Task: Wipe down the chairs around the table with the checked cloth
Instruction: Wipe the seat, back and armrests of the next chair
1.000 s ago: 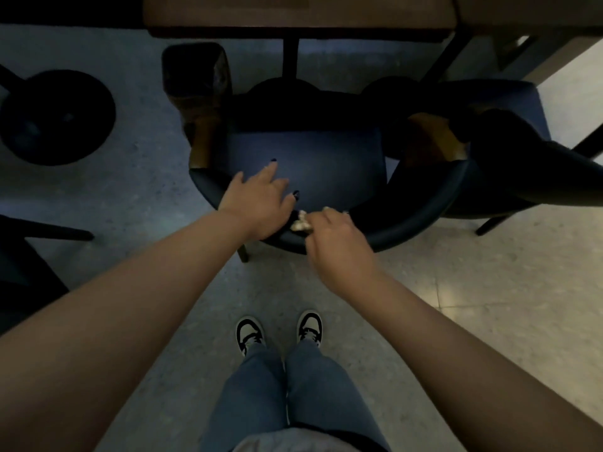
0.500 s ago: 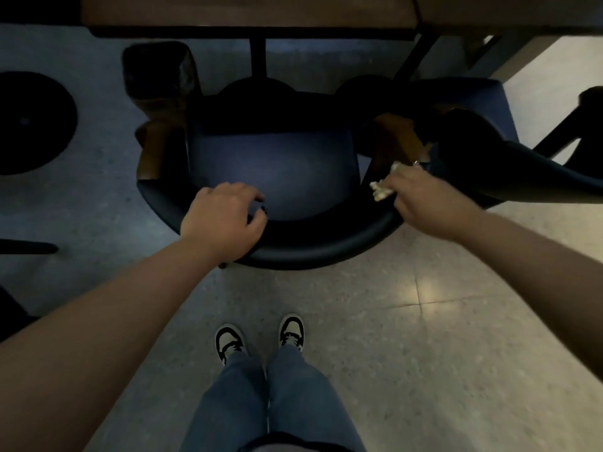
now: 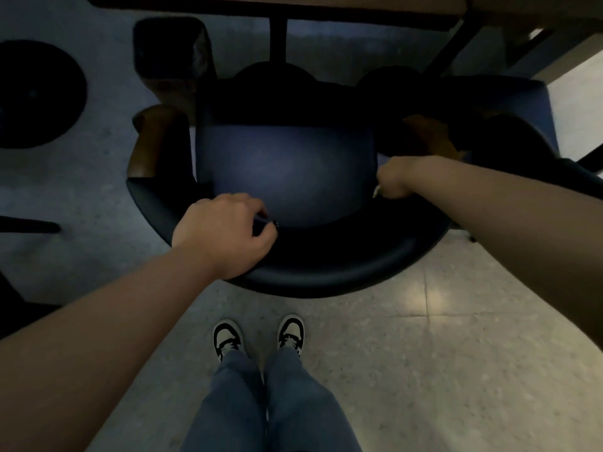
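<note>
Head view, steeply downward (close)

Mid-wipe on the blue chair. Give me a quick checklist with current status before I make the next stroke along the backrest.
1. Cloth in right hand: ok, though only a pale corner shows.
2. Left hand steadying the chair backrest: ok, fingers curled over the rim.
3. Right hand at the right end of the backrest: ok.
4. Cloth flat on the surface: cannot tell, hidden under the hand.
5. Neighbouring chair close on the right: not ok, tight clearance for the elbow.
</note>
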The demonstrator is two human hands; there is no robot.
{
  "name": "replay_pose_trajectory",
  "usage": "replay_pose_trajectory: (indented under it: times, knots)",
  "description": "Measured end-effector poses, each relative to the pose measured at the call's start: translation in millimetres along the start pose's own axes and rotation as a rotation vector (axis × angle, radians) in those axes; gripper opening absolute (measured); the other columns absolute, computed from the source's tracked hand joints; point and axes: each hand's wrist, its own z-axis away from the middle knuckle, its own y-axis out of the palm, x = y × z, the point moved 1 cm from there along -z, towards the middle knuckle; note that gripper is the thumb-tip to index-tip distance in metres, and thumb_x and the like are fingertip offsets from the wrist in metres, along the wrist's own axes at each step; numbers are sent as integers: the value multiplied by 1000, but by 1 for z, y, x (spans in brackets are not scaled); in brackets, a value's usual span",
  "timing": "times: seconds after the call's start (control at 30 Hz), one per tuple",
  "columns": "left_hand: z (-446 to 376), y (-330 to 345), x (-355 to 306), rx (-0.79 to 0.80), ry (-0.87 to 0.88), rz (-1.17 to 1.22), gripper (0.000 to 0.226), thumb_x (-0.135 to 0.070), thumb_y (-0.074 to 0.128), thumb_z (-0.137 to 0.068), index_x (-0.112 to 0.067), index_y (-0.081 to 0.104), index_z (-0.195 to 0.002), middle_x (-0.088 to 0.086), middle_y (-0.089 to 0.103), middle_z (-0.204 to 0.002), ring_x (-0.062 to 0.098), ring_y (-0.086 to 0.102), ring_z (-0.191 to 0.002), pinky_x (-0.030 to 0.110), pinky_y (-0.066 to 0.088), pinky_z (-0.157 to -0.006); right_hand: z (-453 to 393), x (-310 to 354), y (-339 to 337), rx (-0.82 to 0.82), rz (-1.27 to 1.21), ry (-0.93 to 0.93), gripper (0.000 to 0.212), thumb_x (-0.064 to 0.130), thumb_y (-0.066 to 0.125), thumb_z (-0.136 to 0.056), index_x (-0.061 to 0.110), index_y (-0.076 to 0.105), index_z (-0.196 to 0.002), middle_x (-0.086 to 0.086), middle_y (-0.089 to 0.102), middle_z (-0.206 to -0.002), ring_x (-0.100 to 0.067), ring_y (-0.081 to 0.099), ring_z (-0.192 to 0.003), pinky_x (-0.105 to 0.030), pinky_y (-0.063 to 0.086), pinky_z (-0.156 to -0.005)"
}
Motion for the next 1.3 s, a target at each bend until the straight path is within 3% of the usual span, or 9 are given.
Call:
replay_pose_trajectory:
  times: [0.13, 0.3, 0.43, 0.7, 0.87, 0.93, 1.1, 1.17, 1.3]
  knots:
    - [0, 0, 1, -6, -18, 27, 39, -53, 41, -85, -31, 64, -109, -10, 64, -113, 19, 60, -101, 31, 41, -76, -22, 3, 3, 118, 34, -43, 36, 24, 41, -100, 3, 56, -125, -16, 55, -130, -29, 55, -113, -29, 41, -88]
    - [1, 1, 5, -57, -36, 39, 45, -55, 34, -82, -31, 66, -104, -12, 66, -107, 15, 61, -100, 32, 46, -75, -40, 9, 1, 130, -18, -121, 33, 19, 42, -99, 3, 56, -125, -17, 55, -130, -32, 53, -117, -34, 41, -95]
    - [1, 2, 1, -60, -40, 45, 44, -53, 36, -79, -30, 67, -100, -11, 67, -103, 15, 61, -99, 31, 44, -71, -34, 16, 5, 141, -57, -159, 33, 18, 39, -100, 2, 57, -124, -16, 56, -128, -30, 55, -112, -31, 41, -85]
    - [1, 1, 2, -37, -35, 43, 43, -53, 35, -79, -31, 66, -98, -11, 67, -100, 14, 60, -97, 29, 42, -68, 59, 23, -7, -38, -122, -408, 29, 24, 45, -94, 18, 66, -114, -6, 67, -108, -20, 60, -88, -28, 47, -79]
    - [2, 0, 1, -50, -41, 57, 38, -51, 40, -80, -30, 67, -95, -10, 67, -96, 14, 61, -95, 30, 42, -67, 133, 37, 1, -110, -267, -538, 41, 19, 43, -92, 20, 53, -132, -3, 57, -126, -19, 54, -115, -35, 43, -99]
    - [2, 0, 1, -49, -34, 50, 32, -49, 45, -83, -30, 67, -95, -10, 67, -96, 14, 61, -96, 29, 41, -67, 133, 33, -1, -88, -327, -529, 44, 15, 45, -92, 20, 51, -136, 0, 55, -130, -15, 51, -120, -29, 38, -102]
    - [3, -1, 0, -63, -48, 73, 37, -49, 41, -78, -29, 68, -91, -9, 67, -91, 17, 62, -91, 32, 48, -67, 62, 18, -6, 8, -194, -364, 30, 16, 46, -90, 19, 65, -113, -5, 67, -103, -24, 63, -91, -37, 50, -85]
    - [4, -1, 0, -80, -47, 72, 35, -48, 42, -77, -28, 68, -89, -8, 67, -88, 17, 63, -87, 31, 48, -66, 26, 20, -3, 52, -115, -311, 26, 21, 46, -93, 17, 67, -109, -8, 67, -102, -25, 62, -86, -36, 51, -81]
    - [3, 1, 0, -96, -42, 67, 34, -48, 43, -78, -29, 68, -88, -9, 67, -86, 15, 62, -86, 30, 46, -64, -24, 38, 6, 141, -48, -236, 35, 31, 48, -98, 5, 62, -118, -13, 62, -120, -30, 59, -103, -29, 43, -82]
